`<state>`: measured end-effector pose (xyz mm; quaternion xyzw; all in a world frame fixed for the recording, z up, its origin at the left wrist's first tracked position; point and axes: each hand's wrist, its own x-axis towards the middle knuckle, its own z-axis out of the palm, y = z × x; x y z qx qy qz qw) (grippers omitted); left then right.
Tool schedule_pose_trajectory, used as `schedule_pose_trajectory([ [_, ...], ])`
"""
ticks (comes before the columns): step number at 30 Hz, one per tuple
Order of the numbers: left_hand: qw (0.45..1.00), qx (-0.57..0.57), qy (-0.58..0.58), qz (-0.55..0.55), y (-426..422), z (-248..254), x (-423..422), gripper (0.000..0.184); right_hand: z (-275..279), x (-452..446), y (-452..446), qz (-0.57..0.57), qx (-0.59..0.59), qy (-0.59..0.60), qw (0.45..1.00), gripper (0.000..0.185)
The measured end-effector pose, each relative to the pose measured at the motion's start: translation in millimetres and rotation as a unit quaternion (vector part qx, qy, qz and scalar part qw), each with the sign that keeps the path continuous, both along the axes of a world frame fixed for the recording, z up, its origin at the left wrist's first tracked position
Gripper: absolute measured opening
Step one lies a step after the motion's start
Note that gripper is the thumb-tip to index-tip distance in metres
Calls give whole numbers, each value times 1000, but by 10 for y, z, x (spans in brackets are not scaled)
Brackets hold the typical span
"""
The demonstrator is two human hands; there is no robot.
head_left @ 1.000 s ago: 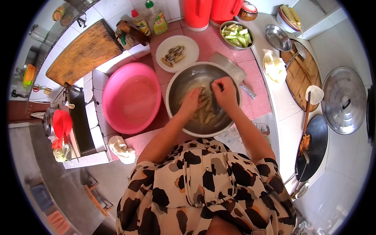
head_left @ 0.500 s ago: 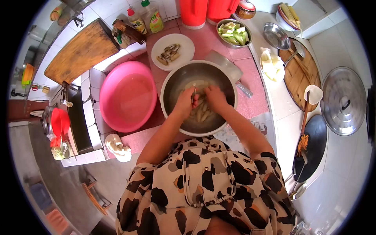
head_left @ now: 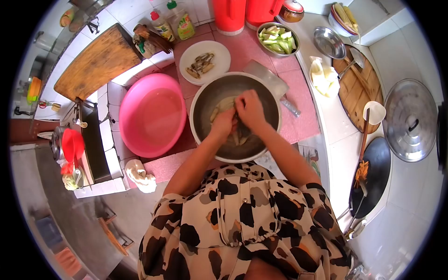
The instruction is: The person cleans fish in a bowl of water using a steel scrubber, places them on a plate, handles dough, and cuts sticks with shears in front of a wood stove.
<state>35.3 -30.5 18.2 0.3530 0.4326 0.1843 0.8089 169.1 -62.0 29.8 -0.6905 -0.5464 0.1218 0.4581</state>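
A large metal bowl [head_left: 196, 109] holds cloudy water and several pale, finger-length soft pieces [head_left: 241, 136] whose kind I cannot tell. Over the water, my left hand [head_left: 225, 123] is closed, palm inward, with its fingertips meeting those of the other hand. My right hand [head_left: 250, 109] is bent at the wrist, its fingers pinched together against the left. Whatever sits between the fingertips is hidden. Just behind the bowl, a white plate [head_left: 222, 50] carries similar pale pieces with dark streaks [head_left: 201, 65].
A pink basin [head_left: 151, 112] of water stands left of the bowl. A cleaver [head_left: 266, 77] lies partly behind it, near a bowl of cut green vegetables [head_left: 278, 41]. A white cloth [head_left: 140, 176] rests at the front edge; a wok [head_left: 377, 175] is at right.
My right hand has risen and swung left to meet my left hand, which has dipped slightly. Before, the two hands were apart over the water.
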Motion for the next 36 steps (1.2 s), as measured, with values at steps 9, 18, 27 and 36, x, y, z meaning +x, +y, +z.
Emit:
schedule_pose_trajectory([
  [9, 842, 458, 254, -127, 191, -174, -234, 19, -74, 433, -134, -31, 36, 46, 998, 11],
  [18, 640, 682, 278, -218, 168, -351, 526, 9, 8, 481, -737, -123, 15, 251, 960, 14],
  [27, 620, 729, 196, -214, 506, -507, 299, 17, -67, 490, -804, -147, 29, 254, 956, 13],
  [36, 563, 758, 328, 6, 1433, 681, -38, 26, 66, 367, -748, -114, 22, 90, 989, 14],
])
